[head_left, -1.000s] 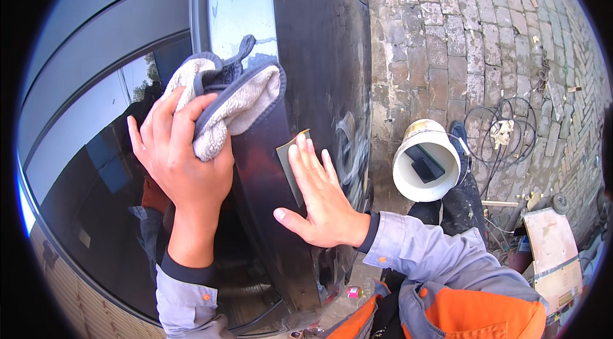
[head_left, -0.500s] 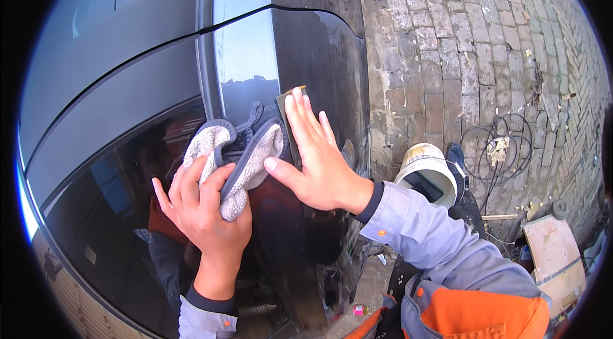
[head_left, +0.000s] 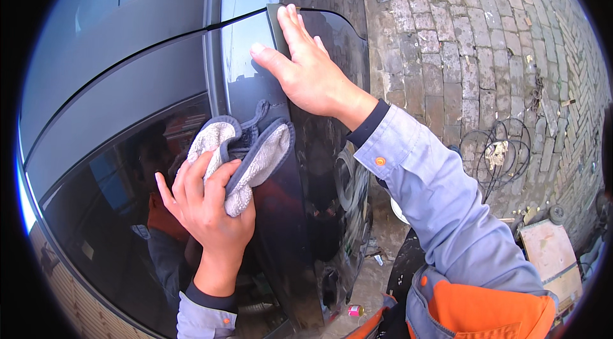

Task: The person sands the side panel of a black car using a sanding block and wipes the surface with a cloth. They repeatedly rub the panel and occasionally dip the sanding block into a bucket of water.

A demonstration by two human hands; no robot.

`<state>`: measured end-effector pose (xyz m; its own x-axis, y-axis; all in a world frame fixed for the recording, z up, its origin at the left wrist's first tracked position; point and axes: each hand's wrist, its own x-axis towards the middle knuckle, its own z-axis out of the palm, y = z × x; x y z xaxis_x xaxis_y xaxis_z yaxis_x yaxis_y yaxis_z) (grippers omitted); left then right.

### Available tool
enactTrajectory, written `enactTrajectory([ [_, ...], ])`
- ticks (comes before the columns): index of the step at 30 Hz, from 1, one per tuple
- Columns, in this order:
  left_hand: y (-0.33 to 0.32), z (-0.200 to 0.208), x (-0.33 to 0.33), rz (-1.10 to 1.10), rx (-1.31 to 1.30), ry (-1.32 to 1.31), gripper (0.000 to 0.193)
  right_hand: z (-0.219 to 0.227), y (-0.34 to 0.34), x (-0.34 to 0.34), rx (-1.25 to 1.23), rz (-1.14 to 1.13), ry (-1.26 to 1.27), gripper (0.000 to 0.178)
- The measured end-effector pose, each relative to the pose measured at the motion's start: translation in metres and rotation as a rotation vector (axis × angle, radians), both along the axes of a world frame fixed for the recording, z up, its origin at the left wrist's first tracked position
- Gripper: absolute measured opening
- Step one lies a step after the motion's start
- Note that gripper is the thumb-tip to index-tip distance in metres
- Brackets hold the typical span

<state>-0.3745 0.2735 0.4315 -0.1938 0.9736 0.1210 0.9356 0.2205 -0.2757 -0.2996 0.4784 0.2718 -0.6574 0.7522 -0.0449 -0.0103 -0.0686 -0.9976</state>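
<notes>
Dark car panel (head_left: 284, 205) is running from the upper middle of the frame down to the lower middle, beside a black window (head_left: 108, 224) that is filling the left side. Right hand (head_left: 310, 80), upper middle: lying flat, fingers straight and close together, thumb spread out to the left, not gripping; it is covering a thin greenish-brown abrasive-looking sheet (head_left: 273, 23) against the panel's edge line. Only the sheet's left strip is showing, right by the panel seam (head_left: 246, 18). Left hand (head_left: 214, 211), lower left of centre: curling its fingers around a folded grey cloth (head_left: 265, 150) with dark trim, grasping it where panel and window are meeting; can't tell if the cloth is pressing on the surface.

Progress, judging by looks: rubbing seems to be under way, with the sheet lying on the panel and the cloth being held ready, neither set aside. Pale smeary streaks (head_left: 347, 189) are showing on the panel's side, right of centre, so some of that area is probably worked or at least not wiped clean. The strip near the seam is reflecting brightly; can't tell whether its finish is already dulled. How much is remaining isn't readable, since the hands and reflections are hiding parts of the surface.
</notes>
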Motion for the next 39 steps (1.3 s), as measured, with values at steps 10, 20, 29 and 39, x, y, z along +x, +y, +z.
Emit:
enactTrajectory([
  [10,0.002,-0.004,-0.003,-0.027,0.030,0.022,0.036,0.008,-0.122,0.056,-0.040,0.122,-0.035,0.106],
  [20,0.000,-0.013,-0.013,-0.119,0.104,0.055,0.032,0.008,-0.251,0.109,-0.013,0.245,-0.050,0.111],
  [29,-0.001,-0.015,-0.019,-0.164,0.122,0.083,0.035,0.016,-0.363,0.161,-0.054,0.400,-0.079,0.108],
  [39,-0.002,-0.018,-0.020,-0.158,0.109,0.095,0.041,-0.005,-0.383,0.144,-0.052,0.211,-0.020,0.109],
])
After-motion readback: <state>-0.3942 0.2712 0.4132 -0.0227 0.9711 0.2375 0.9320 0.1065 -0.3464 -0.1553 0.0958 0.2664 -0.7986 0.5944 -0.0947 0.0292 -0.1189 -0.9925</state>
